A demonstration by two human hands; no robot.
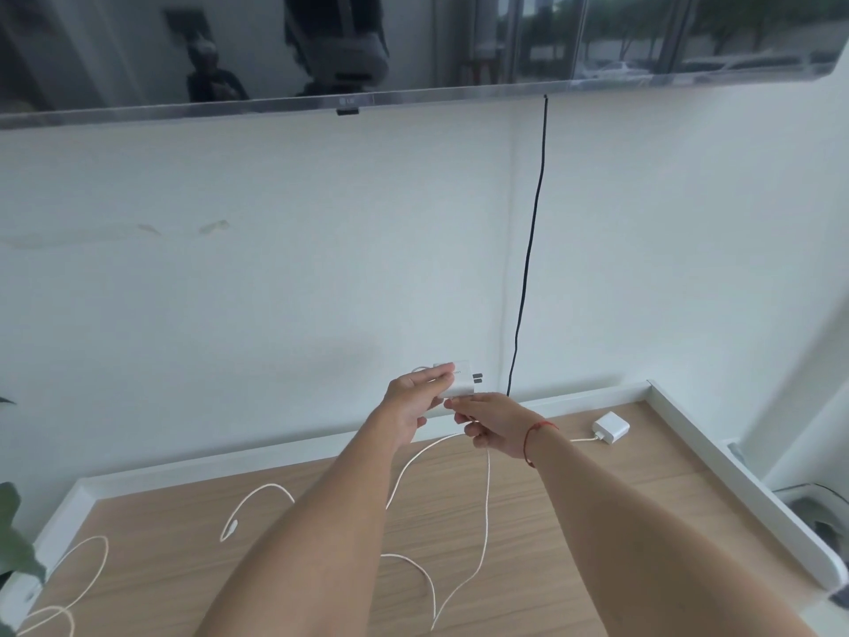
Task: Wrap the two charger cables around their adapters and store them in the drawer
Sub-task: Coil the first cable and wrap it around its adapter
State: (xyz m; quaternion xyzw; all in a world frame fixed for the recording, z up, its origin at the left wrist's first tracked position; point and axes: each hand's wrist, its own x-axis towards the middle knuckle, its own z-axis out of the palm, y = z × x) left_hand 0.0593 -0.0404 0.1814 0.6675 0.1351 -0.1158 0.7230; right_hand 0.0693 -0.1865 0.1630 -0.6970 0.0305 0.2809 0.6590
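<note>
My left hand [413, 397] holds a white adapter [459, 377] up above the wooden cabinet top [551, 475], its plug prongs pointing right. My right hand [487, 425] pinches that adapter's white cable [484, 521] just below it; the cable hangs down and loops across the wood. A second white adapter [611, 427] lies flat at the back right, with its cable running left behind my right wrist. Another white cable stretch [252, 498] with a connector end lies at centre left. No drawer is in view.
A white raised rim [735, 475] borders the cabinet top at the back and right. A black cord [528, 268] hangs down the white wall from a mounted TV [349, 48]. Green plant leaves [14, 535] stand at the left edge beside more white cable [87, 567].
</note>
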